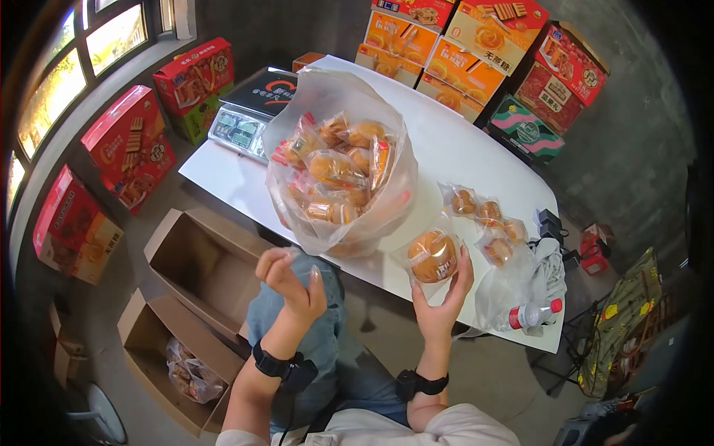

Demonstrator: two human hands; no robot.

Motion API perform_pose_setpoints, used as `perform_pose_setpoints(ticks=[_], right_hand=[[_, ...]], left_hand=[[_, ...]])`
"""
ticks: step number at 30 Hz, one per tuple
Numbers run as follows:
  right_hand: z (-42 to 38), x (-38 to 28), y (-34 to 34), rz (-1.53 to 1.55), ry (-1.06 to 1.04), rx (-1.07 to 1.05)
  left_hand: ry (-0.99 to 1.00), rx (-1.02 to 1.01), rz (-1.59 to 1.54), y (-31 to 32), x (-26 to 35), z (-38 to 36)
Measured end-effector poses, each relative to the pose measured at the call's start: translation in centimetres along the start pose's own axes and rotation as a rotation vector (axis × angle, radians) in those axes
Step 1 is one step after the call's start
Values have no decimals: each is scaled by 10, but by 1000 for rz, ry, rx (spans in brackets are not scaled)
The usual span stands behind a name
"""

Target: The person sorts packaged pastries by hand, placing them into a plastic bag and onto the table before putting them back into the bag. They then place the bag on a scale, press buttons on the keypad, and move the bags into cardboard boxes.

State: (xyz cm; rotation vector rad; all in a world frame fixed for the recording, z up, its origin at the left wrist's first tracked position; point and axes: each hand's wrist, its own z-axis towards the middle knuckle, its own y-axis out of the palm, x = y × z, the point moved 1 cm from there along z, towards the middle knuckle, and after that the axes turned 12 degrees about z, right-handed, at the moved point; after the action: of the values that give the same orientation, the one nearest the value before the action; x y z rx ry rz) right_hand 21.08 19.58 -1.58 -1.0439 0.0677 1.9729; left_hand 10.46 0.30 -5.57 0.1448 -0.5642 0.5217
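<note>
My right hand [444, 301] holds a round brown bun [432, 256] in clear wrapping at the table's front edge, thumb and fingers around its lower right side. My left hand [294, 288] is raised above my lap with its fingers half curled and the thumb apart; I see nothing held in it. Just beyond it stands a large clear plastic bag [401, 141], its mouth wide and full of wrapped bread pieces [335, 168]. Several small wrapped cakes [489, 213] lie on the white table [454, 160] to the right of the bun.
A digital scale [242, 130] sits at the table's left end. At the right end are a plastic bottle [529, 315] and a crumpled bag [547, 267]. Open cardboard boxes [208, 260] stand on the floor at left, one holding a bagged item. Printed cartons [465, 70] are stacked behind.
</note>
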Motion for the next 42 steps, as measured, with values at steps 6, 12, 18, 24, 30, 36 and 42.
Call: perform_pose_setpoints(ticks=[6, 12, 18, 24, 30, 36, 42], right_hand=[[5, -8, 8, 123, -192, -3], [8, -13, 22, 331, -250, -94], [0, -21, 20, 772, 76, -300], [-3, -26, 20, 1180, 219, -516], [2, -18, 14, 808, 90, -636], [1, -17, 19, 770, 68, -607], [4, -14, 18, 943, 206, -421]], left_hand=[[324, -435, -201, -7, 15, 7], [-402, -1177, -668, 7, 7, -6], [-775, -1186, -750, 9, -3, -1], [-898, -1383, -975, -6, -8, -6], [-597, -1456, -1211, -5, -6, 1], [-653, -1427, -1141, -2, -7, 4], [-766, -1287, -1157, -2, -8, 5]])
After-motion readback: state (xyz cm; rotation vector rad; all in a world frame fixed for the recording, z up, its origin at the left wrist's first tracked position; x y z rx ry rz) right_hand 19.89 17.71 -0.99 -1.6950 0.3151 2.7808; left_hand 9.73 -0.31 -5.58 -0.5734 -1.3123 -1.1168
